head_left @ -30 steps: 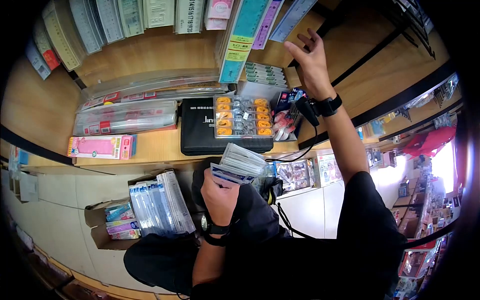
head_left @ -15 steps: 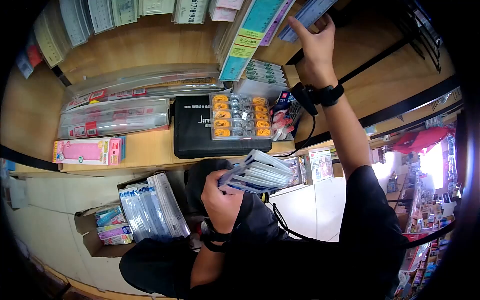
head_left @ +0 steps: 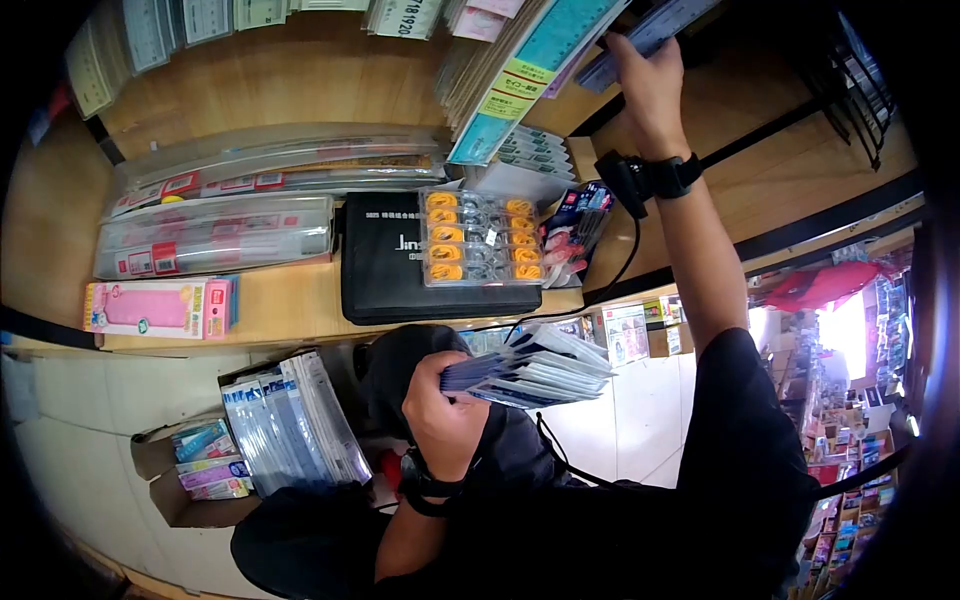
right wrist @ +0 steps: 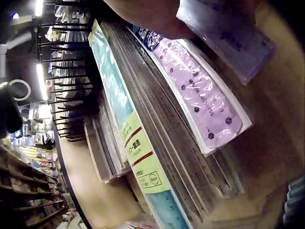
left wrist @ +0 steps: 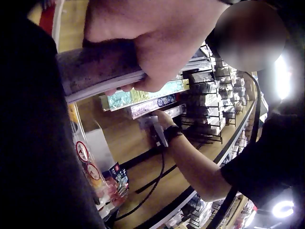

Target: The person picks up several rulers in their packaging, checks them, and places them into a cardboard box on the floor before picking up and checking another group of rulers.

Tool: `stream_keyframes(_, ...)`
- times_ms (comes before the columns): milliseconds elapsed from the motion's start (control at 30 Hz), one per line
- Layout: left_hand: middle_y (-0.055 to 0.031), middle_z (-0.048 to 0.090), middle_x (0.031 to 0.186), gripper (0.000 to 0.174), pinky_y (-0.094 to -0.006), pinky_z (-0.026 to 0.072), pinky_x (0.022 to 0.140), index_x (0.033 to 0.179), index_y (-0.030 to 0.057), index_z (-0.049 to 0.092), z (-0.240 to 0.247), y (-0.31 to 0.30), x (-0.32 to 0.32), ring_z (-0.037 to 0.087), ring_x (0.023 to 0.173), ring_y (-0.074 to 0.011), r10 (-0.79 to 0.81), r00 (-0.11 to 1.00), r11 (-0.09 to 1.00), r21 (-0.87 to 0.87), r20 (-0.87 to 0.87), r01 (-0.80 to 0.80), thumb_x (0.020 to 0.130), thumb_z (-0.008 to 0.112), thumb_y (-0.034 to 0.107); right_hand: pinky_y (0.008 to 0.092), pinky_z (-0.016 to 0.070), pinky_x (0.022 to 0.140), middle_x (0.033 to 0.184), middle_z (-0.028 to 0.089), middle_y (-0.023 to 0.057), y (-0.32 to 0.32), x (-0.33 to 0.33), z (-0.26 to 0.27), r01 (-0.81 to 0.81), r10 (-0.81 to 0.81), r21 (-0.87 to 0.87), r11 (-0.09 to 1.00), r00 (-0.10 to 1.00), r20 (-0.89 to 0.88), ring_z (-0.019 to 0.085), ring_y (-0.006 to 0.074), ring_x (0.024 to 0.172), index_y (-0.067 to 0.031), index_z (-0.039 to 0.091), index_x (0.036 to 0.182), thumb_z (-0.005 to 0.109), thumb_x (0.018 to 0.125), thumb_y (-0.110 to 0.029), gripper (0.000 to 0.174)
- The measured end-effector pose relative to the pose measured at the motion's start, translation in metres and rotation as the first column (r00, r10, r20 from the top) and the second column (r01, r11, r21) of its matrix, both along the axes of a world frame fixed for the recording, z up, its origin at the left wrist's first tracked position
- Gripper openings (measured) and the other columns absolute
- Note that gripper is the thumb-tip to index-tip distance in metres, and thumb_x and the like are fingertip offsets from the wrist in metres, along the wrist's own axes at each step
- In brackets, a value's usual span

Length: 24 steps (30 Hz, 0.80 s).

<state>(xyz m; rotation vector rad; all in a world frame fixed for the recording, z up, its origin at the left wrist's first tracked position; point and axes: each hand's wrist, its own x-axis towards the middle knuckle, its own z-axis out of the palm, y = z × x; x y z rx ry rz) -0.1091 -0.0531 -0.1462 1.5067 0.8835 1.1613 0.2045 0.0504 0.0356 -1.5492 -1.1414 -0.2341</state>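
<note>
My left hand (head_left: pixel 440 415) grips a fanned stack of flat clear packets (head_left: pixel 545 370) above my lap. In the left wrist view its fingers wrap round the stack (left wrist: pixel 102 71), whose upper face looks dark and whose edges look white. Up at the right, my right hand (head_left: pixel 655 105) pinches a bluish clear ruler pack (head_left: pixel 650 45) on the hanging display, thumb on the near side. The right wrist view has this pack (right wrist: pixel 233 43) beside a purple ruler pack (right wrist: pixel 200 90). Left of them hangs a row of ruler packs with a teal one (head_left: pixel 540 60) in front.
On the shelf lie a black case (head_left: pixel 380 270), a clear box of orange-and-grey items (head_left: pixel 490 240), long clear packages (head_left: pixel 220 240) and a pink package (head_left: pixel 160 308). An open carton (head_left: pixel 165 490) with packets stands on the floor. A cable (head_left: pixel 630 255) runs from my right wrist.
My right hand, earlier spread apart below the bluish ruler pack, has moved up and taken hold of it. The stack in my left hand has swung rightward and fanned out. The view has shifted slightly.
</note>
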Motion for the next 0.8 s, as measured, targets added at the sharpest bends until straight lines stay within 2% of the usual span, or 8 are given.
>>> stream_keyframes(133, -0.0142, 0.057, 0.076, 0.023, -0.0349, 0.0474, 0.064, 0.086, 0.0014, 0.053, 0.002, 0.002, -0.001, 0.058, 0.07, -0.0345, -0.002, 1.0, 1.0, 0.0, 0.018, 0.002, 0.064, 0.058, -0.003, 0.0283, 0.0476, 0.066, 0.086, 0.056, 0.0046, -0.009, 0.001, 0.004, -0.115, 0.1, -0.075, 0.991, 0.979, -0.177, 0.055, 0.0118, 0.075, -0.002, 0.048, 0.097, 0.061, 0.082, -0.01, 0.022)
stream_keyframes(167, -0.0141, 0.058, 0.076, 0.023, -0.0347, 0.0474, 0.064, 0.086, 0.0014, 0.053, 0.002, 0.002, -0.001, 0.058, 0.07, -0.0342, -0.005, 1.0, 1.0, 0.002, 0.015, 0.005, 0.064, 0.058, -0.003, 0.0283, 0.0476, 0.066, 0.086, 0.056, 0.0046, -0.01, 0.0, 0.004, -0.112, 0.098, -0.077, 0.991, 0.98, -0.175, 0.055, 0.0118, 0.075, -0.002, 0.048, 0.097, 0.061, 0.082, -0.01, 0.022)
stream_keyframes(233, -0.014, 0.058, 0.076, 0.023, -0.0345, 0.0473, 0.064, 0.086, 0.0014, 0.053, 0.002, 0.002, -0.001, 0.059, 0.07, -0.0337, -0.007, 1.0, 1.0, -0.007, 0.018, 0.007, 0.064, 0.058, -0.003, 0.0305, 0.0481, 0.069, 0.086, 0.055, 0.004, -0.013, -0.002, 0.006, -0.198, 0.179, -0.055, 0.979, 0.953, -0.245, 0.055, 0.0129, 0.079, -0.0036, 0.048, 0.095, 0.06, 0.083, -0.008, 0.018)
stream_keyframes(367, -0.0138, 0.058, 0.076, 0.023, -0.0341, 0.0474, 0.064, 0.086, 0.001, 0.053, 0.004, 0.002, -0.002, 0.059, 0.07, -0.0327, -0.017, 1.0, 0.999, -0.03, -0.005, 0.017, 0.064, 0.059, -0.003, 0.0331, 0.0475, 0.073, 0.088, 0.055, 0.0048, -0.016, 0.001, 0.01, -0.229, 0.201, -0.054, 0.972, 0.927, -0.317, 0.054, 0.0141, 0.084, -0.0043, 0.048, 0.095, 0.058, 0.084, -0.006, 0.015)
stream_keyframes(433, -0.0139, 0.058, 0.076, 0.022, -0.0339, 0.0474, 0.065, 0.085, 0.0009, 0.053, 0.001, 0.001, -0.002, 0.059, 0.07, -0.0327, -0.022, 1.0, 0.999, -0.031, 0.011, 0.022, 0.064, 0.059, -0.003, 0.0355, 0.0473, 0.077, 0.09, 0.056, 0.0059, -0.016, 0.002, 0.011, -0.325, 0.296, -0.008, 0.946, 0.87, -0.394, 0.055, 0.0161, 0.087, -0.0041, 0.048, 0.097, 0.055, 0.084, -0.003, 0.014)
stream_keyframes(567, -0.014, 0.059, 0.077, 0.02, -0.0337, 0.0476, 0.065, 0.085, 0.0003, 0.052, 0.003, 0.002, -0.002, 0.059, 0.07, -0.0328, -0.034, 0.999, 0.998, -0.051, 0.019, 0.035, 0.066, 0.058, -0.003, 0.0378, 0.0463, 0.082, 0.094, 0.057, 0.0078, -0.02, -0.013, 0.012, -0.365, 0.336, -0.002, 0.931, 0.858, -0.389, 0.056, 0.0195, 0.092, -0.0025, 0.049, 0.101, 0.053, 0.084, -0.001, 0.017)
stream_keyframes(633, -0.0141, 0.059, 0.077, 0.02, -0.0337, 0.0476, 0.065, 0.085, 0.0001, 0.052, 0.003, 0.002, -0.003, 0.059, 0.07, -0.0327, -0.039, 0.999, 0.997, -0.059, 0.024, 0.04, 0.066, 0.058, -0.003, 0.0388, 0.0453, 0.085, 0.1, 0.057, 0.0106, -0.019, -0.018, 0.012, -0.321, 0.293, -0.002, 0.947, 0.865, -0.406, 0.055, 0.0238, 0.1, -0.001, 0.049, 0.105, 0.053, 0.084, 0.0, 0.021)
stream_keyframes(800, -0.0142, 0.059, 0.077, 0.018, -0.0341, 0.0479, 0.065, 0.085, 0.0, 0.052, 0.001, 0.001, -0.004, 0.06, 0.07, -0.0326, -0.057, 0.997, 0.995, -0.085, 0.047, 0.061, 0.068, 0.057, -0.002, 0.0379, 0.0454, 0.086, 0.105, 0.057, 0.013, -0.022, -0.015, 0.009, -0.3, 0.27, -0.02, 0.954, 0.884, -0.382, 0.054, 0.0272, 0.107, 0.0003, 0.047, 0.107, 0.052, 0.085, 0.0, 0.023)
